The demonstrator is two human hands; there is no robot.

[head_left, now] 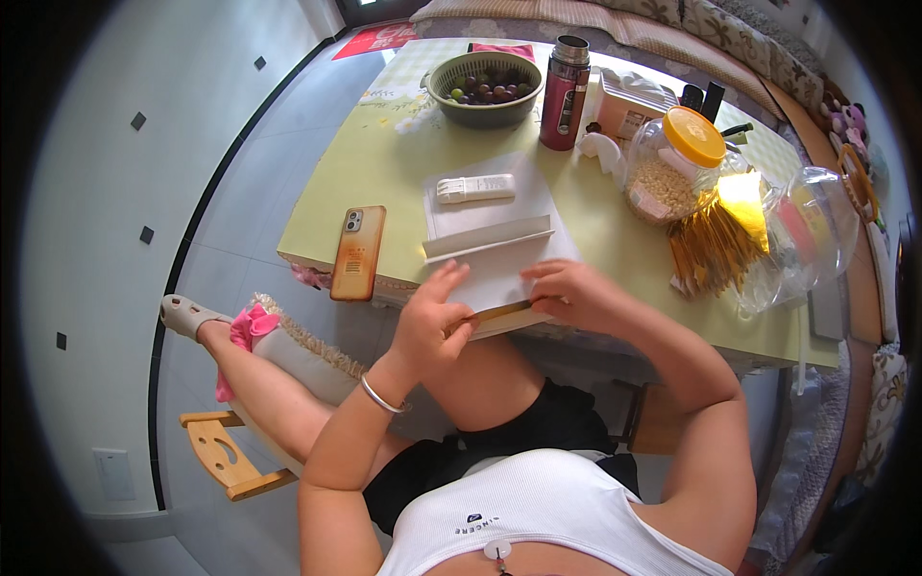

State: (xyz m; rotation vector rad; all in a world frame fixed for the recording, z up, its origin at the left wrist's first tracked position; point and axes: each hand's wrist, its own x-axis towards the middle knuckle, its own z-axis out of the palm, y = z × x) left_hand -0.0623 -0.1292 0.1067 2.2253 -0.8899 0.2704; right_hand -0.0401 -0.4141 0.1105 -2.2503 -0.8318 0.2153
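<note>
At the near table edge lies white paper (497,283) with a narrow gold-coloured strip (504,310) along its front. My left hand (434,315) is at the strip's left end, thumb and forefinger closing on it while other fingers extend over the paper. My right hand (576,296) has its fingers bent down onto the right end of the paper edge. Just beyond them, a folded white paper strip (490,237) stands partly raised. Behind it rests a white tube-shaped object (475,187). A smartphone (359,252) with an orange-tan back lies left of my left hand.
On the table's far side are a basket of grapes (483,94), a maroon thermos (565,96) and a tissue box (634,101). At right stand a jar (672,168) with an orange lid, a stack of gold foil sheets (715,235) and a clear plastic bag (816,226).
</note>
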